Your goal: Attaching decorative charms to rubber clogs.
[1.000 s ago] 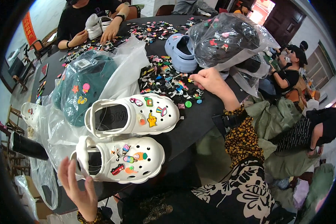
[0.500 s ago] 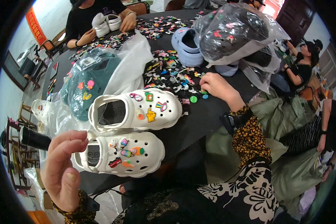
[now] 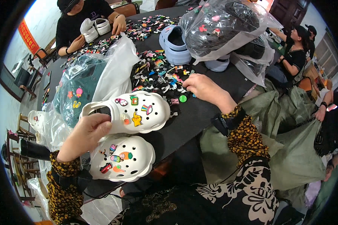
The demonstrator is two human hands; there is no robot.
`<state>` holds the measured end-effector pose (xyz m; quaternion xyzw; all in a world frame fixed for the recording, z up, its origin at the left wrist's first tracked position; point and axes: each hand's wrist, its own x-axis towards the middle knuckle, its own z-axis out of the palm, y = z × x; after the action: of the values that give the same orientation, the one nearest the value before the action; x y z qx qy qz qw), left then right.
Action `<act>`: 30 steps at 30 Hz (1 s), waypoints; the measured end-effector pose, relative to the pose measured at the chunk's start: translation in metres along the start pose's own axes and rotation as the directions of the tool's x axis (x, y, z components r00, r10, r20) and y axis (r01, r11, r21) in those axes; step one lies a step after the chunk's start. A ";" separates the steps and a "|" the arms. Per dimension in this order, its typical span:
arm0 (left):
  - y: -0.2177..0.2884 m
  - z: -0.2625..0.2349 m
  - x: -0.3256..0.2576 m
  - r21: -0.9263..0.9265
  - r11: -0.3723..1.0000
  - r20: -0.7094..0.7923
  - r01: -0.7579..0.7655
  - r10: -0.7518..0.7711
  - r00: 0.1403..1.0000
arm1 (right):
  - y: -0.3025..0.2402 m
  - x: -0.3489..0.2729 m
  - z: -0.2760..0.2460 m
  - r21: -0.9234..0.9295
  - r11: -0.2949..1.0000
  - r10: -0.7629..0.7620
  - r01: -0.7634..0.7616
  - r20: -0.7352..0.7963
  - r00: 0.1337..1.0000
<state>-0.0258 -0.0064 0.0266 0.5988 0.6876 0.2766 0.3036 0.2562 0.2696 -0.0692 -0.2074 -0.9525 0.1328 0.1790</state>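
Two white clogs decorated with small colourful charms lie side by side before me, toes to the right. My left hand is closed on the heel-side rim of the farther clog, its fingers reaching into the foot opening. The nearer clog rests just below, its heel end hidden by my left hand and forearm. At the right edge of a heap of loose shoe charms, my right hand has its fingertips pinched together; whatever they hold is too small to make out. A round green charm lies beside them.
Plastic-wrapped dark green clogs stand at the left, bagged black ones at the far right. A light-blue clog sits behind the charms. Across the black table, a co-worker holds white clogs. Green sacks lie at the right.
My left hand has swung from open in the air onto the heel of the farther clog. My right hand stays by the charm heap. The whole view has shifted slightly.
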 end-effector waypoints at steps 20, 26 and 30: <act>0.001 0.009 0.000 0.157 0.986 0.049 -0.052 0.045 0.998 | 0.002 -0.016 0.000 0.190 0.969 0.174 -0.160 -0.059 0.983; -0.003 0.011 -0.002 0.137 0.986 0.022 -0.092 0.090 0.996 | -0.006 -0.016 -0.005 0.195 0.972 0.133 -0.130 -0.003 0.991; -0.001 0.012 0.001 0.147 0.988 0.036 -0.053 0.048 0.998 | -0.001 -0.020 0.002 -0.023 0.997 -0.069 0.068 -0.037 0.997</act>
<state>-0.0174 -0.0057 0.0177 0.6413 0.6859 0.2224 0.2624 0.2724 0.2598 -0.0770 -0.1789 -0.9570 0.1124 0.1990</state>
